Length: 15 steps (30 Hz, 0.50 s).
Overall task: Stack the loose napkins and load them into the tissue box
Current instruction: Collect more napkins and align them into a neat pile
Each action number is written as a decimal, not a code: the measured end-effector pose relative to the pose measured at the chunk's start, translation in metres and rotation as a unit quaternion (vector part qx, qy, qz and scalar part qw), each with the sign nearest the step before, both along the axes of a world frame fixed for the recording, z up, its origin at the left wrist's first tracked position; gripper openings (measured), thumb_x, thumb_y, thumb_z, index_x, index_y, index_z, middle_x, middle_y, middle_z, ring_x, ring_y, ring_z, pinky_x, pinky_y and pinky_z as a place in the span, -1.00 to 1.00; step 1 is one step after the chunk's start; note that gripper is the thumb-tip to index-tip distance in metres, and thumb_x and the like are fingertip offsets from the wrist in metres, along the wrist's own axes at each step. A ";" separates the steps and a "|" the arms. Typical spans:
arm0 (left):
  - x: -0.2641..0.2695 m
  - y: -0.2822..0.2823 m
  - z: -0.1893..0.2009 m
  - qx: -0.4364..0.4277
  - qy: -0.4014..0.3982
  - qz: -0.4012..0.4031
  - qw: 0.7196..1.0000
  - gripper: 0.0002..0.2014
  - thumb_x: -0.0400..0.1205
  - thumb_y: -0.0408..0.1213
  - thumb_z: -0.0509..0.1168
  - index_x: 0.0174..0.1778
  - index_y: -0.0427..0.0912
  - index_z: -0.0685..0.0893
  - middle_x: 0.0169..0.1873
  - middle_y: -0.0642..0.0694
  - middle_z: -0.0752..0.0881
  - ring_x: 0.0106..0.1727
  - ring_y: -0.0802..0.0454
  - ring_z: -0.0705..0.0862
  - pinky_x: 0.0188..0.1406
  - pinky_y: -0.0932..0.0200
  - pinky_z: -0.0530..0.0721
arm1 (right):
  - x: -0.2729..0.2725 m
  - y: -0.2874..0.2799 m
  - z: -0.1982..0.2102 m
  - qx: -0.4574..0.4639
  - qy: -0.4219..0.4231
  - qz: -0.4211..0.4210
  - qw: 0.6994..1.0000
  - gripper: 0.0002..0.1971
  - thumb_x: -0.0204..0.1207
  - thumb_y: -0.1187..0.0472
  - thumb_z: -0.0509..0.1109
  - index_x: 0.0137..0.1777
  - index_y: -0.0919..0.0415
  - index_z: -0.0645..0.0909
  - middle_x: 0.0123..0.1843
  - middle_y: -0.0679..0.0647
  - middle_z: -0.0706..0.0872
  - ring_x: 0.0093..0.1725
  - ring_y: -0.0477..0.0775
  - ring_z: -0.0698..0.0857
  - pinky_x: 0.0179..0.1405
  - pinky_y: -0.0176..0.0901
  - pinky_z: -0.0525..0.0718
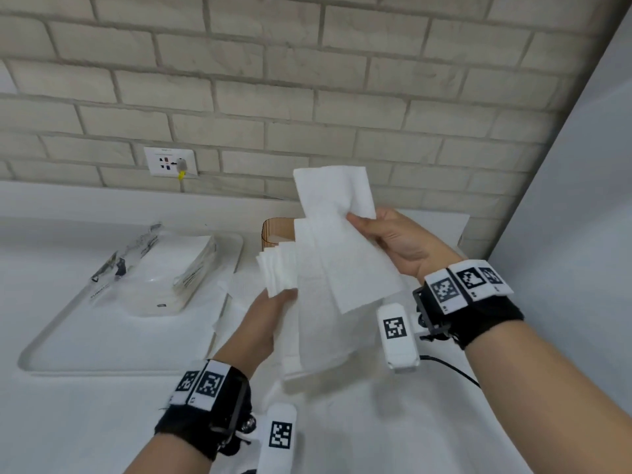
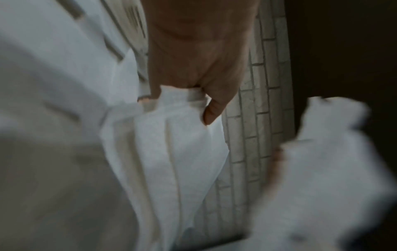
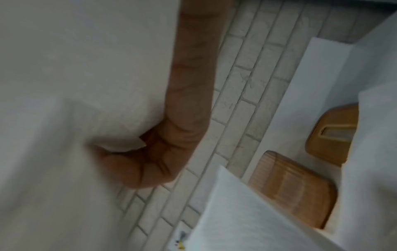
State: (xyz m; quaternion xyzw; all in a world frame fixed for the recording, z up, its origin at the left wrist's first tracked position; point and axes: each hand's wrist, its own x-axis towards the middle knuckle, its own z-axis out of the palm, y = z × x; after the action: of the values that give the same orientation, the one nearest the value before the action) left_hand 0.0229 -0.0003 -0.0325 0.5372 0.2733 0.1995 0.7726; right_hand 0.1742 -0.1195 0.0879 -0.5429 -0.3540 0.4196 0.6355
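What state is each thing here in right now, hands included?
Left hand: grips the napkin stack from below.
Right hand: pinches a single napkin at its upper part.
Napkin stack: lifted off the counter, edges uneven.
Single napkin: unfolded, held above the stack.
Wooden tissue box: open, lid off.
Wooden lid: lying apart from the box.
Napkin pack: torn open, lying in the tray.

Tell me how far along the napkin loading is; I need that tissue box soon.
Done: several napkins are gathered into the stack held in the left hand. In hand: the right hand pinches a single napkin over that stack. Left: more napkins lie on the counter, and the wooden tissue box stands open with its lid beside it; nothing looks loaded yet.
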 end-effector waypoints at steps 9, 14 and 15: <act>-0.013 -0.025 0.008 -0.151 -0.081 -0.031 0.985 -0.55 0.68 0.09 0.16 0.36 -0.09 0.61 0.20 -0.17 0.75 0.23 -0.17 0.71 0.18 -0.12 0.66 | 0.003 0.013 -0.028 -0.080 -0.153 -0.057 0.983 -0.88 0.55 0.26 0.39 0.05 0.22 0.67 -0.09 0.02 0.79 -0.22 -0.12 0.78 -0.19 -0.29 0.73; -0.023 -0.040 0.004 -0.100 -0.091 -0.043 0.990 -0.62 0.69 -0.15 0.20 0.43 -0.15 0.52 0.23 -0.19 0.73 0.24 -0.19 0.71 0.28 -0.22 0.62 | 0.001 0.019 -0.034 -0.139 -0.273 -0.131 0.943 -0.73 0.52 -0.02 0.41 0.11 0.12 0.68 0.04 0.02 0.80 -0.07 0.00 0.75 0.09 -0.09 0.68; -0.024 -0.040 0.000 -0.096 -0.083 -0.037 0.991 -0.63 0.70 -0.19 0.20 0.42 -0.17 0.53 0.21 -0.19 0.74 0.22 -0.19 0.72 0.26 -0.20 0.63 | 0.000 0.017 -0.030 -0.132 -0.287 -0.164 0.935 -0.72 0.55 -0.01 0.38 0.13 0.14 0.68 0.05 0.02 0.79 -0.11 -0.03 0.74 -0.02 -0.22 0.68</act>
State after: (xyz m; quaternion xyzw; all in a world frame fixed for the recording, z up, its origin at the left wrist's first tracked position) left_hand -0.0008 -0.0400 -0.0326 0.4517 0.2060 0.1878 0.8475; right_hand 0.1741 -0.1024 0.0583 -0.7695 -0.3687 0.1788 0.4899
